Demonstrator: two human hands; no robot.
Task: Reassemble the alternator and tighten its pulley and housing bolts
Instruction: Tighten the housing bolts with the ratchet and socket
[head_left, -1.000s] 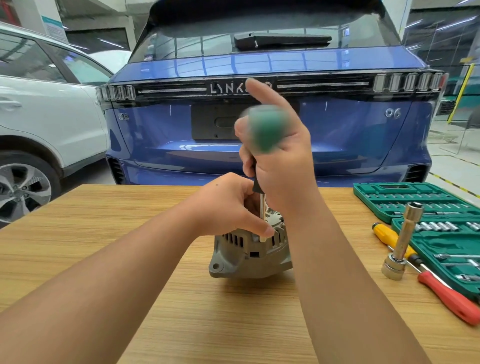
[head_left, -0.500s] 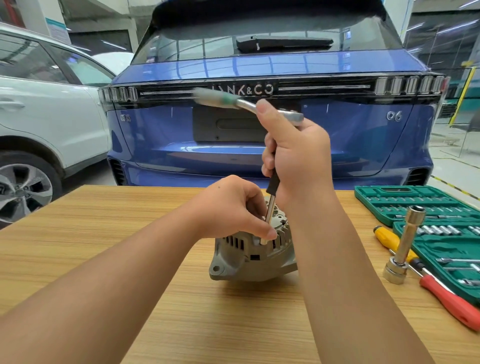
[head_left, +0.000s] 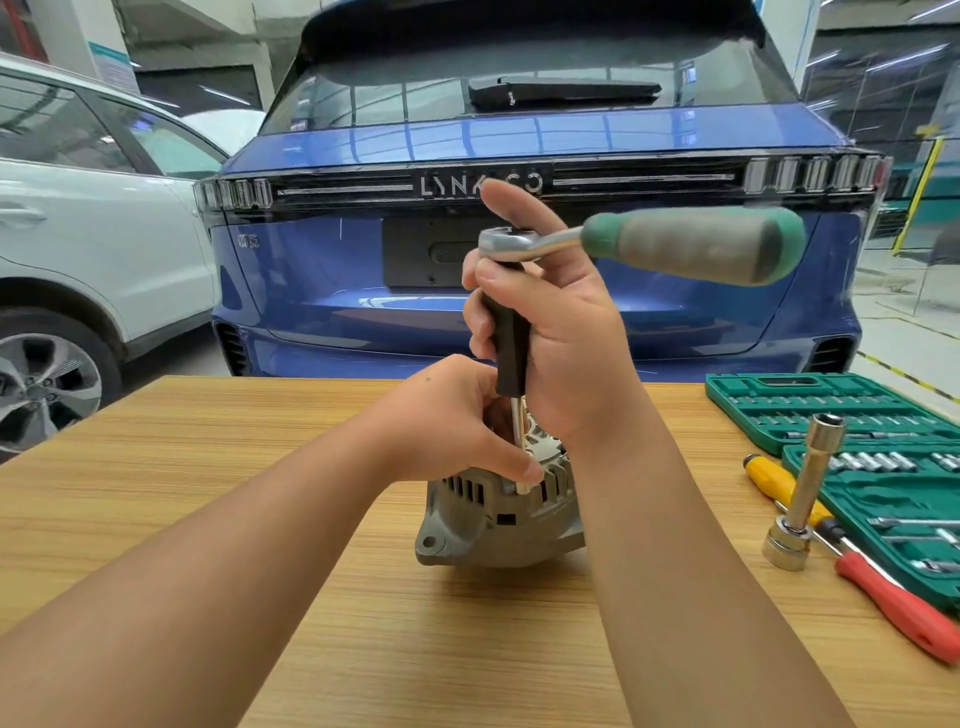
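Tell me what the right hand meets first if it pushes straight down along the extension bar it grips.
Most likely the alternator: the right hand grips the black extension, whose shaft runs down into the housing top. The left hand, steadying the shaft's tip, sits right alongside and could be grazed; depth is unclear.

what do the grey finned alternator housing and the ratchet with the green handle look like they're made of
The grey finned alternator housing looks like cast aluminium: dull, matte, slightly grainy, with moulded vent slots. The ratchet with the green handle has a shiny, mirror-like head, probably chromed steel; its grip looks like matte green and grey rubber or plastic.
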